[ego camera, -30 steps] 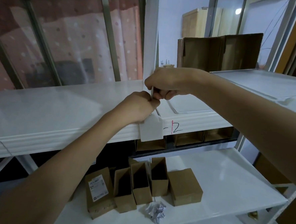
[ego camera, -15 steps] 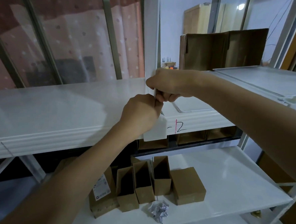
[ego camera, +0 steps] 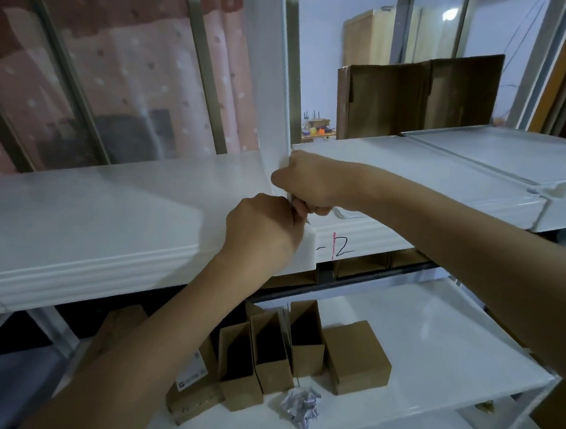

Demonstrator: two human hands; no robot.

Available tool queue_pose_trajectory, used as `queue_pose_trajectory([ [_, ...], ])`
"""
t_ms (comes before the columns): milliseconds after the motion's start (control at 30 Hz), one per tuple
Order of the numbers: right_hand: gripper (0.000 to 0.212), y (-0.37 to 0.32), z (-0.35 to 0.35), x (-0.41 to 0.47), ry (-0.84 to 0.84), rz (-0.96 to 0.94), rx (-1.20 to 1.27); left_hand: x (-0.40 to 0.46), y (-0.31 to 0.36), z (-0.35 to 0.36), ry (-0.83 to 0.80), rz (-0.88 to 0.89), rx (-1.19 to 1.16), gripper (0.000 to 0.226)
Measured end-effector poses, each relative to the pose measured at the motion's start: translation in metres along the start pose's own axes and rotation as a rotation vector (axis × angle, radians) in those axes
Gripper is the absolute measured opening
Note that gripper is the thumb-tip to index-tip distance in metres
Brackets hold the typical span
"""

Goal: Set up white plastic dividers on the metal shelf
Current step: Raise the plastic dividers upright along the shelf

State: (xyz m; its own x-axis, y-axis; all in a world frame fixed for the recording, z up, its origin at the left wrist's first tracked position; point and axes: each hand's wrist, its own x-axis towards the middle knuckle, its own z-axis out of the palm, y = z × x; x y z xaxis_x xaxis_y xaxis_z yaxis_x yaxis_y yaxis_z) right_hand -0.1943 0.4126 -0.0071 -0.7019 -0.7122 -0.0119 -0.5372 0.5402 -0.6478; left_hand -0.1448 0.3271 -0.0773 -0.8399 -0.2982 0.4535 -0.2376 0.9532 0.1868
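A translucent white plastic divider (ego camera: 266, 80) stands upright on the white metal shelf (ego camera: 92, 222), reaching from the shelf's front edge up out of the picture. My right hand (ego camera: 306, 182) grips the divider's lower front edge just above the shelf. My left hand (ego camera: 264, 233) pinches the same edge right below it, at the shelf's front lip. A white tab (ego camera: 307, 254) of the divider hangs down over the lip, beside a handwritten mark with a red line (ego camera: 337, 247).
A large open cardboard box (ego camera: 414, 96) stands at the back right of the shelf. On the lower shelf (ego camera: 433, 339) sit several small brown cartons (ego camera: 300, 348) and a crumpled paper ball (ego camera: 301, 409). A glass window with a pink curtain lies behind.
The hanging tab has slid up, with less of it showing under the lip. Both hands stay on the divider's front edge and have shifted slightly right in the picture.
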Motion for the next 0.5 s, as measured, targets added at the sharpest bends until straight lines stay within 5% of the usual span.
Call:
queue_pose_trajectory([
  [333,0.04,-0.005,-0.005,-0.001,-0.038,0.02,-0.04,0.001,0.003,-0.013,-0.056,-0.043,-0.001,0.051],
  [500,0.03,-0.019,-0.02,0.002,0.1,-0.044,-0.046,0.014,0.005,-0.023,-0.053,-0.094,-0.066,0.049],
])
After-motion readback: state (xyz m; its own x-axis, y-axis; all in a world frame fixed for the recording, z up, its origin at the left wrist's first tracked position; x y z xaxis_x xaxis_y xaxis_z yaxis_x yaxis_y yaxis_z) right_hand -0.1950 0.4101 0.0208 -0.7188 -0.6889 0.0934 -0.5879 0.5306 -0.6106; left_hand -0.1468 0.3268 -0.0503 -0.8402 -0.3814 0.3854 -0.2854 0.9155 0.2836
